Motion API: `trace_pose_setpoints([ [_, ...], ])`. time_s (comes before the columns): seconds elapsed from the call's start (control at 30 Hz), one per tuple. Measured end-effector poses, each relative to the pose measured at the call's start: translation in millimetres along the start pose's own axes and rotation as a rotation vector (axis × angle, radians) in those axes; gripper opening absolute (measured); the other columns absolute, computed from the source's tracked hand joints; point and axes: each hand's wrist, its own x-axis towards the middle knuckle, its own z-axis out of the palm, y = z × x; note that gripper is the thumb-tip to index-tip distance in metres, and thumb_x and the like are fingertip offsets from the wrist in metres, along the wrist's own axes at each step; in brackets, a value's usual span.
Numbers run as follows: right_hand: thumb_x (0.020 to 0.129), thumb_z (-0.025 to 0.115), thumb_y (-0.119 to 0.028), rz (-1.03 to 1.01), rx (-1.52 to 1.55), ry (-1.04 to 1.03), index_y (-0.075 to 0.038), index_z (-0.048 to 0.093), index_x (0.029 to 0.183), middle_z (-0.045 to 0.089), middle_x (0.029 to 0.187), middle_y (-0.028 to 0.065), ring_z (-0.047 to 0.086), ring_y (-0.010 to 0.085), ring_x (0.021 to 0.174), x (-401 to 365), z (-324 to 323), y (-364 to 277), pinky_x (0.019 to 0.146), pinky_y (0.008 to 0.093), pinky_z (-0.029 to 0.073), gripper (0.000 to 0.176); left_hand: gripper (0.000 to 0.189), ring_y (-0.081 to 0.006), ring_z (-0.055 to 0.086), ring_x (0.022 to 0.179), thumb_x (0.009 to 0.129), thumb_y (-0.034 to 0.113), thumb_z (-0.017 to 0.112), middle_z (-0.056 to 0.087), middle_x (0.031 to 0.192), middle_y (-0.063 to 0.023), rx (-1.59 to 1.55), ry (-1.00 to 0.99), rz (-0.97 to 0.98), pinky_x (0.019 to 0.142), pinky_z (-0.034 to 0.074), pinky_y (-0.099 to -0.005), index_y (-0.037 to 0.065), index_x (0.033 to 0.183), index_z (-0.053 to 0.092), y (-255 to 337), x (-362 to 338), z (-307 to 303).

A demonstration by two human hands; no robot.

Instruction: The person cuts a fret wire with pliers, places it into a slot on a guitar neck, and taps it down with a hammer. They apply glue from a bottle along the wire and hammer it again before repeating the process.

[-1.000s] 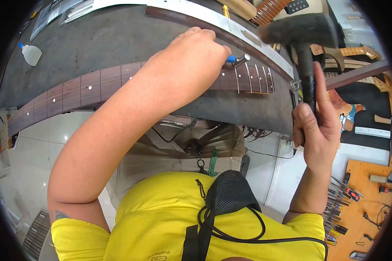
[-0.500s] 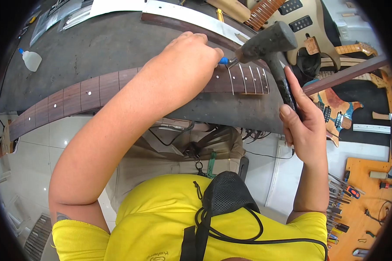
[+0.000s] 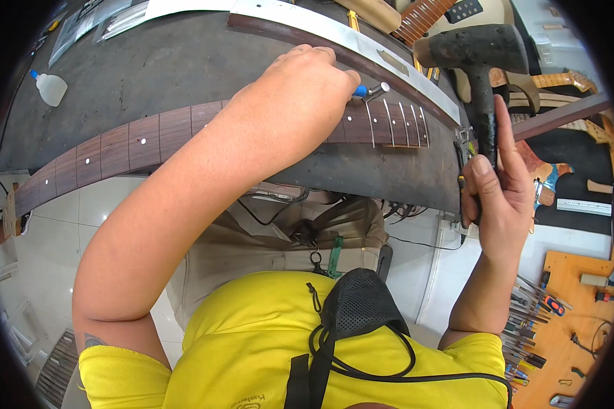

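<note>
Left hand (image 3: 307, 88) is wrapped around the blue-handled tool (image 3: 361, 91); right grips the hammer (image 3: 483, 109), index finger laid along the handle, head up and well apart from the work. Long wooden board (image 3: 174, 129) lies along the workbench (image 3: 389, 174), far-left end overhanging the edge. Main risk, my read: an off-line swing hits left knuckles, since they're right beside the tool's metal end. Tilted tool could also skid, denting wood or bending the metal strips (image 3: 389, 123). Overhang could let the board shift. Can't tell tip contact.
</note>
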Motion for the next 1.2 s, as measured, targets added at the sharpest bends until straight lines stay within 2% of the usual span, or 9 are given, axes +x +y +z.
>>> trace_pose_setpoints([
  [0.2,0.105,0.06,-0.01,0.065,-0.215,-0.152,-0.009,0.034,0.166,0.047,0.067,-0.0076,0.036,0.0018,0.049,2,0,4,0.045,0.0196,0.029,0.066,0.023,-0.0386,0.063,0.105,0.088,-0.001,0.065,0.065,0.096,-0.0186,0.021,-0.027,-0.012,0.093,0.053,-0.0476,0.001,0.11,0.07,2,1,-3],
  [0.27,0.105,0.058,-0.009,0.002,-0.074,0.032,-0.008,0.034,0.165,0.046,0.066,-0.0072,0.036,0.0018,0.049,-3,5,-9,0.045,0.0195,0.029,0.065,0.026,-0.039,0.063,0.105,0.086,-0.003,0.065,0.065,0.096,-0.0185,0.03,-0.043,-0.007,0.093,0.053,-0.0481,0.001,0.111,0.07,2,0,-4],
  [0.3,0.102,0.063,-0.005,-0.041,0.083,0.063,-0.008,0.044,0.161,0.07,0.108,0.0004,0.037,-0.0015,0.052,-2,5,-3,0.045,0.0186,0.03,0.062,0.026,-0.039,0.063,0.105,0.086,-0.003,0.065,0.065,0.096,-0.0185,0.027,-0.046,-0.009,0.093,0.053,-0.0481,0.001,0.111,0.07,2,-2,-3],
  [0.37,0.102,0.062,-0.003,0.004,-0.035,-0.005,-0.005,0.045,0.16,0.072,0.118,0.0039,0.057,0.0042,0.066,0,7,1,0.06,0.0199,0.047,0.06,0.026,-0.0395,0.063,0.105,0.085,-0.003,0.063,0.065,0.096,-0.0192,0.027,-0.022,-0.004,0.093,0.053,-0.0485,0.001,0.11,0.07,2,-1,-3],
  [0.4,0.102,0.062,-0.003,-0.001,-0.035,0.0,-0.005,0.045,0.16,0.072,0.118,0.0039,0.057,0.0042,0.066,-1,6,-1,0.06,0.0199,0.047,0.06,0.026,-0.0395,0.063,0.105,0.085,-0.003,0.063,0.065,0.096,-0.0192,0.03,-0.018,0.002,0.093,0.053,-0.0485,0.001,0.11,0.07,3,-1,-3],
  [0.57,0.104,0.06,-0.007,0.008,-0.054,-0.028,-0.011,0.038,0.164,0.046,0.069,-0.0079,0.036,0.0015,0.05,-4,6,-11,0.046,0.0192,0.03,0.064,0.028,-0.04,0.063,0.106,0.087,-0.002,0.061,0.065,0.097,-0.0197,0.043,-0.035,0.011,0.095,0.053,-0.0484,0.002,0.113,0.071,2,-1,-3],
  [0.9,0.106,0.057,-0.009,0.027,-0.079,0.01,-0.006,0.037,0.164,0.05,0.07,-0.0065,0.035,0.0011,0.05,-23,3,-5,0.047,0.0191,0.029,0.062,0.03,-0.0396,0.063,0.107,0.086,-0.003,0.059,0.065,0.1,-0.0199,0.029,-0.014,0.02,0.095,0.053,-0.0475,0.003,0.113,0.071,3,-4,-1],
  [1.1,0.104,0.058,-0.005,0.031,-0.177,-0.068,-0.005,0.034,0.165,0.056,0.079,-0.0066,0.039,0.0005,0.055,-29,-1,12,0.049,0.0192,0.032,0.065,0.036,-0.0374,0.063,0.107,0.086,-0.002,0.061,0.065,0.1,-0.0181,0.021,-0.077,0.03,0.096,0.053,-0.0463,0.004,0.12,0.072,4,-5,-6],
  [1.2,0.105,0.06,-0.008,0.026,-0.089,0.021,-0.006,0.033,0.165,0.055,0.078,-0.0063,0.038,0.0009,0.055,-41,6,16,0.049,0.0194,0.032,0.066,0.035,-0.0365,0.063,0.108,0.088,0.0,0.062,0.065,0.101,-0.0174,0.013,-0.05,0.06,0.095,0.053,-0.0458,0.004,0.12,0.073,6,-9,-7],
])
